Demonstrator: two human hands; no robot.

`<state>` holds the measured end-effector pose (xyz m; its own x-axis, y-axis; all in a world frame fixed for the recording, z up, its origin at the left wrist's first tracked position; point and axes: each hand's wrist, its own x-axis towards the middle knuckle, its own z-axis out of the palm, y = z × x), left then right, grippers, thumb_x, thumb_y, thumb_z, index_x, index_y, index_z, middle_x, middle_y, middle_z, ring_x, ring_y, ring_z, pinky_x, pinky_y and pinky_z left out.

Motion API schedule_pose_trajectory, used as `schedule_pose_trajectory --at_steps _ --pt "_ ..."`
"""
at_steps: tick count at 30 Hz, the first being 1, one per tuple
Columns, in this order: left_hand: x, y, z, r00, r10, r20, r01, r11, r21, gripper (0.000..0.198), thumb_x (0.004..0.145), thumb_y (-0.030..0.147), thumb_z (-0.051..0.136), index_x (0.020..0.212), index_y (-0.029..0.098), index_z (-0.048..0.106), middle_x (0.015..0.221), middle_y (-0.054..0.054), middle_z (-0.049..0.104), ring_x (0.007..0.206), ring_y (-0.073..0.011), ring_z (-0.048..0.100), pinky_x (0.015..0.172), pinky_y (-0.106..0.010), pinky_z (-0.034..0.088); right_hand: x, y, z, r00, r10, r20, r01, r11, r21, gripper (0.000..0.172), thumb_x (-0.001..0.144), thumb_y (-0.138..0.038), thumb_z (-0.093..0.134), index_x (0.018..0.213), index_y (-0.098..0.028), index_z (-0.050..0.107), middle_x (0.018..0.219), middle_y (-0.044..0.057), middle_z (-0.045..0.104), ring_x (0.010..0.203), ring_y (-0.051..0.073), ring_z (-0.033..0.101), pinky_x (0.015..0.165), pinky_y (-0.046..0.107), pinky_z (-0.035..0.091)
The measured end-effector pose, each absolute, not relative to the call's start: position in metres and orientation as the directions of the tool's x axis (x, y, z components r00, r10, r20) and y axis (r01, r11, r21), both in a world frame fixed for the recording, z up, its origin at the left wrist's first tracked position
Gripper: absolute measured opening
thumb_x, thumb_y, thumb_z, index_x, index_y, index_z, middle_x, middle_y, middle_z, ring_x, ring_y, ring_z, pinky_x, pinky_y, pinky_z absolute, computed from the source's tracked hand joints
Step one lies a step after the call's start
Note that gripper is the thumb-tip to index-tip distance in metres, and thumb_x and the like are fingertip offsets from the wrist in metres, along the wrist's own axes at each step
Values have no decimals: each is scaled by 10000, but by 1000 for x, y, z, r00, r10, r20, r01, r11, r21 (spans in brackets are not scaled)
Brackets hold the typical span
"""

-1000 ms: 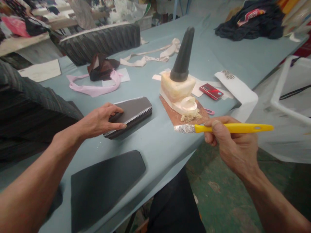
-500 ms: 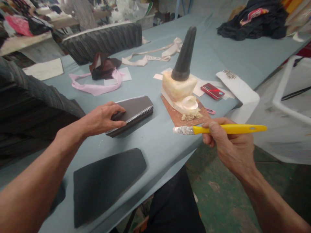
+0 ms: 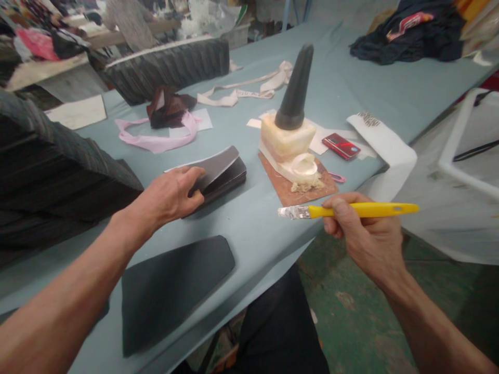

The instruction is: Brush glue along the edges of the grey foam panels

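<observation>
On the blue-grey table (image 3: 255,226) lies a fabric stack (image 3: 225,176).

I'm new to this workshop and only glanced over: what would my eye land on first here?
The yellow-handled brush, held level in the right hand at the near edge of the table, stands out most. Next comes the black cone upright on a pale block mid-table. The left hand holds the top sheet bent up off a dark stack.

a garment workshop: long cloth-covered table (image 3: 351,83), stacked pleated fabric (image 3: 167,65), ribbon scraps (image 3: 156,140)
</observation>
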<state>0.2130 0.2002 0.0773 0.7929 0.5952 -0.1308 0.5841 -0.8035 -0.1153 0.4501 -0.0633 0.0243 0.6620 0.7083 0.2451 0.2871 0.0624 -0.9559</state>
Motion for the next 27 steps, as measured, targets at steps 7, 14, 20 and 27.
schedule_pose_trajectory --at_steps 7,14,20,27 --pt "210 194 69 785 614 -84 596 -785 -168 606 959 329 403 1519 127 515 1279 -202 744 1242 -385 708 1052 -489 586 449 -66 24 665 708 236 287 48 -957 520 937 -719 724 834 -209 737 546 -38 619 473 90 543 466 205 462" --pt "201 202 68 831 545 -115 523 -834 -176 582 962 381 419 1483 154 547 1281 -196 752 1222 -386 718 999 -469 602 450 -69 23 683 694 228 295 23 -955 517 937 -713 727 814 -211 732 527 -33 611 441 104 529 430 227 443" --pt "203 209 75 830 529 -179 503 -847 -172 626 940 400 466 1527 186 512 1264 -179 765 1181 -383 737 991 -464 592 450 -72 21 674 700 235 308 23 -951 505 950 -700 717 827 -211 734 533 -29 613 449 104 534 434 222 438" --pt "208 202 78 809 562 -173 545 -827 -136 607 916 399 453 1468 169 556 1294 -193 747 1197 -400 735 1005 -479 584 447 -72 20 674 701 233 290 39 -956 496 948 -681 732 822 -201 729 526 -33 613 438 96 538 423 202 445"
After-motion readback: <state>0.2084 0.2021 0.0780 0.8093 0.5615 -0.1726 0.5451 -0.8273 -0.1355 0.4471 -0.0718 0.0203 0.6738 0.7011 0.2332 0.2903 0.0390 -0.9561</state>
